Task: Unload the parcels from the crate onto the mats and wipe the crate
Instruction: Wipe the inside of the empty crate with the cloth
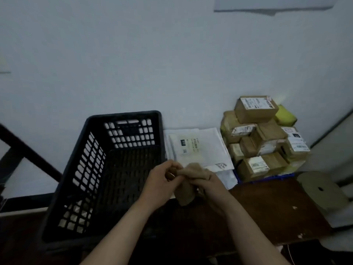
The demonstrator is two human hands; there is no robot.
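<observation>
The left hand point(162, 182) and right hand point(212, 185) meet, both gripping a soft, limp tan cloth point(186, 194) just beside the black perforated plastic crate point(84, 169), seemingly empty, light, stiff; steady it by the rim

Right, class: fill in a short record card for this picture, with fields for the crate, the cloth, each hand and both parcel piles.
Crate: black slotted plastic crate, no parcels inside, on the dark brown table
Cloth: crumpled tan cloth, by the crate's right side
Left hand: left hand grips the cloth
Right hand: right hand grips the cloth
Flat parcels: white flat mailers, stacked right of the crate
Boxes: brown cardboard boxes, piled right of the mailers
</observation>
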